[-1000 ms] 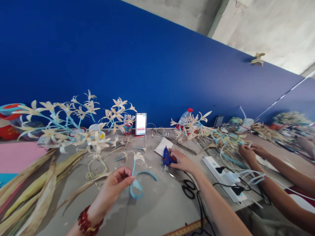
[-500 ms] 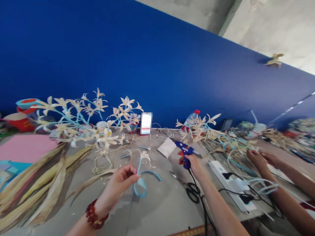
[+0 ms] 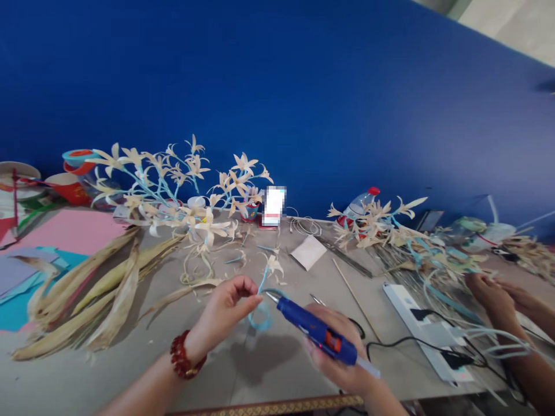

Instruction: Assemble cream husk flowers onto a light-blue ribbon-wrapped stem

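My left hand (image 3: 228, 305) pinches the light blue stem of a small cream paper flower (image 3: 273, 265), and the stem's ribbon end curls into a loop (image 3: 260, 315) below the fingers. A blue hot glue gun (image 3: 315, 331) is gripped in my right hand (image 3: 342, 361). Its metal nozzle points left at the loop, nearly touching it. A red bead bracelet (image 3: 182, 357) circles my left wrist. Both hands hover just above the grey table (image 3: 264, 370).
Dried husk leaves (image 3: 91, 294) lie at left beside pink and teal paper (image 3: 65, 231). Sprays of finished flowers (image 3: 173, 185) stand at the back, more (image 3: 381, 222) near a water bottle. A white power strip (image 3: 416, 323) with cables sits at right, where another person's hands (image 3: 498, 294) work.
My right hand lifted the glue gun off the table and brought it down and left to the stem's loop. The view tilted lower and shifted left. My left hand kept its pinch.
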`<control>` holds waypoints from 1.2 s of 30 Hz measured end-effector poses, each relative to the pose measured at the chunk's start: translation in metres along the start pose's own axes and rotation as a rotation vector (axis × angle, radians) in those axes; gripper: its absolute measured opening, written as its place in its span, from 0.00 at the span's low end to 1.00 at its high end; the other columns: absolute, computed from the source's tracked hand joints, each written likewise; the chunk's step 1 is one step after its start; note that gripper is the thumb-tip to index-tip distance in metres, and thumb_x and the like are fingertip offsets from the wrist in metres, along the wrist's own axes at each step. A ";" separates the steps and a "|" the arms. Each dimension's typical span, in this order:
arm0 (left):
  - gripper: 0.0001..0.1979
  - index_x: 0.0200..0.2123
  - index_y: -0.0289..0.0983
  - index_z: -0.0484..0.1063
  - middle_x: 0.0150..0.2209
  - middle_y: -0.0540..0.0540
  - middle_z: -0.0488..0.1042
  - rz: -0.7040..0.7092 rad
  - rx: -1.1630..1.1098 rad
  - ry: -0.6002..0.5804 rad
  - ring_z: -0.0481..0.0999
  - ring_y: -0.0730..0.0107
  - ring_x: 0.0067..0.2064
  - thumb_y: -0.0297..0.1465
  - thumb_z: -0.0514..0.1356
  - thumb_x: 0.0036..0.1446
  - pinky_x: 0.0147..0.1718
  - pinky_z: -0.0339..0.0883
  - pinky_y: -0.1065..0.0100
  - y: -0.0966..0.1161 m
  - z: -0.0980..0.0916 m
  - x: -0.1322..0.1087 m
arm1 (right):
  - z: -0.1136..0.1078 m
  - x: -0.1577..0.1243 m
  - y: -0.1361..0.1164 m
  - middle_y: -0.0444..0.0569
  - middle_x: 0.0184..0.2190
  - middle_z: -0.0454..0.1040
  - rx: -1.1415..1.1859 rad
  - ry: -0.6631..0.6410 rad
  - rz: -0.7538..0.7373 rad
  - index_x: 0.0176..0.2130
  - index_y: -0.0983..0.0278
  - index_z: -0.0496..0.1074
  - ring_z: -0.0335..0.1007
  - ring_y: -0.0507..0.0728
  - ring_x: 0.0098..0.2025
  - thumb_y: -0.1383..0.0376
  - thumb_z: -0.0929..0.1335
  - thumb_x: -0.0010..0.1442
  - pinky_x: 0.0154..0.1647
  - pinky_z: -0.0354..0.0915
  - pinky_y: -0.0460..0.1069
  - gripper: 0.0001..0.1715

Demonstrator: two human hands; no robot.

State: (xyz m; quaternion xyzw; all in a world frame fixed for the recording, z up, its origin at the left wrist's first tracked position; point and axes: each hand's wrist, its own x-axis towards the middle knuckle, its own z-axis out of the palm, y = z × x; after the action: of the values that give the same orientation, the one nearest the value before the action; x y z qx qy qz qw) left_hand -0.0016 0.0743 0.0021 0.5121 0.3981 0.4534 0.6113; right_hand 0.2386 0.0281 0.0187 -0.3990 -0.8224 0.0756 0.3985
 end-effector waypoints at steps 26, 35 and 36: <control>0.10 0.28 0.37 0.68 0.27 0.51 0.68 -0.021 -0.049 -0.007 0.66 0.72 0.29 0.36 0.65 0.49 0.30 0.61 0.71 0.003 0.000 0.000 | 0.005 0.016 -0.007 0.50 0.32 0.76 -0.067 -0.110 -0.029 0.41 0.60 0.66 0.75 0.58 0.33 0.61 0.63 0.58 0.32 0.69 0.49 0.11; 0.10 0.29 0.36 0.68 0.27 0.52 0.67 -0.045 -0.105 -0.028 0.65 0.74 0.28 0.34 0.65 0.50 0.29 0.59 0.72 0.004 0.001 -0.001 | 0.005 0.015 -0.006 0.49 0.31 0.75 -0.079 -0.094 -0.040 0.41 0.59 0.65 0.75 0.58 0.33 0.63 0.63 0.57 0.32 0.68 0.49 0.10; 0.10 0.29 0.36 0.68 0.26 0.53 0.67 -0.051 -0.112 -0.033 0.65 0.74 0.28 0.34 0.65 0.50 0.29 0.59 0.72 0.004 0.000 -0.001 | 0.005 0.015 -0.006 0.49 0.31 0.75 -0.074 -0.087 -0.045 0.42 0.60 0.65 0.75 0.58 0.33 0.62 0.62 0.57 0.32 0.68 0.49 0.11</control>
State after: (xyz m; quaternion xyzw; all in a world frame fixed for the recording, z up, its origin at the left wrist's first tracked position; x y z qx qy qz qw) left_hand -0.0021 0.0733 0.0064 0.4740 0.3750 0.4506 0.6569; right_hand 0.2261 0.0360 0.0268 -0.3912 -0.8499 0.0532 0.3489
